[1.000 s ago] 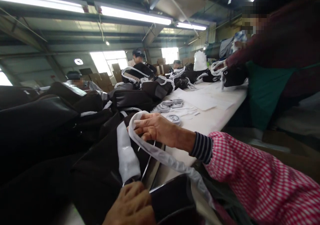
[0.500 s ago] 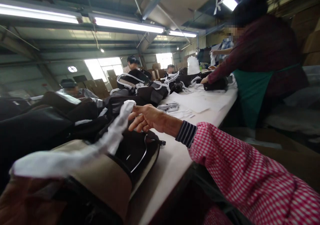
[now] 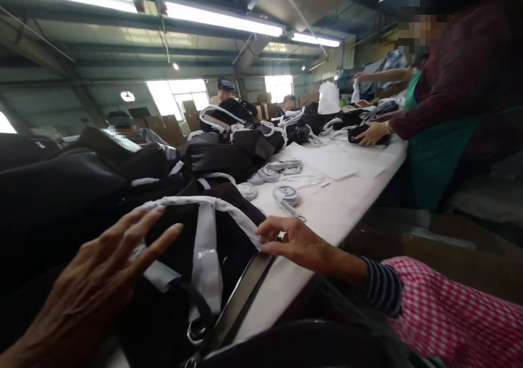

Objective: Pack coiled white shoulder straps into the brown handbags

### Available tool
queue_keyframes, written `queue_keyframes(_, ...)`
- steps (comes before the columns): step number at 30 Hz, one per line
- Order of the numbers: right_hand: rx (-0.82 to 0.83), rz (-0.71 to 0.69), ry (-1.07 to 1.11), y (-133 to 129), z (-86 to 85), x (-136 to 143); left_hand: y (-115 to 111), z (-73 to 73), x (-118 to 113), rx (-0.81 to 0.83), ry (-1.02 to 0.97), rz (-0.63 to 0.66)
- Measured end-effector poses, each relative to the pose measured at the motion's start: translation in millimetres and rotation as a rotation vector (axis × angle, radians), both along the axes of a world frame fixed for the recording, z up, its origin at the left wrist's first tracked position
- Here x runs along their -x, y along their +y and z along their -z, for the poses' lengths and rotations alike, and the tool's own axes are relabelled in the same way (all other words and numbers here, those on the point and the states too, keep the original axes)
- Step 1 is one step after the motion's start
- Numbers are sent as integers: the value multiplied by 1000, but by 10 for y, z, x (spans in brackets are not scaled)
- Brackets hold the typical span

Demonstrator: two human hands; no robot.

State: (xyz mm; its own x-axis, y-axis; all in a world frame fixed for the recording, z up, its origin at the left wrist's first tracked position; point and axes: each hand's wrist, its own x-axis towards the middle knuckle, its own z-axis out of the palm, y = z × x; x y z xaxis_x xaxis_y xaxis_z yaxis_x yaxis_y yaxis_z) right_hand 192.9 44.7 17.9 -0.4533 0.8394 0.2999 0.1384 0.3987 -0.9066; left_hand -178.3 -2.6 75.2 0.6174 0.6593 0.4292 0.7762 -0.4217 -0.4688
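A black bag (image 3: 163, 313) with a zipper and metal rings lies before me, near the table edge. A white-wrapped strap (image 3: 204, 200) arches across its top, and another wide white-wrapped strip (image 3: 207, 253) hangs down from it to a ring. My right hand (image 3: 294, 242) pinches the right end of the arched strap between thumb and fingers. On the left, my left hand (image 3: 93, 275) is spread, its fingers over the bag beside the strap's left end.
Coiled white-wrapped straps (image 3: 286, 195) and white sheets (image 3: 322, 158) lie on the pale table (image 3: 347, 204). Dark bags (image 3: 220, 158) are piled at the left and back. A person in a green apron (image 3: 441, 150) handles a dark bag at the right; others are farther back.
My left hand has come into view over the bag. My right hand has moved right and lower, from a raised white strip to the strap's end. The bag's black side and straps now show.
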Motion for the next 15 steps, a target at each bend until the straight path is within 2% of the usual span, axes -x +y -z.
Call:
queue_keyframes(2,-149,66,-69,-44,80,-37,37,-199,-208,85,118,150)
queue_keyframes(4,-313,89,-189,-28,159,-42,123,-394,-386,145,136,261)
queue_keyframes(7,-484,122,-336,70,279,9,233,-553,-658,179,98,380)
queue_keyframes(8,-508,141,-362,120,306,35,248,-545,-747,219,95,425)
queue_keyframes(10,-535,165,-397,245,314,84,246,-432,-891,362,96,498)
queue_keyframes(12,-537,182,-390,391,265,105,226,-239,-966,497,110,522)
queue_keyframes(15,-473,254,-293,580,177,72,222,40,-987,589,178,545)
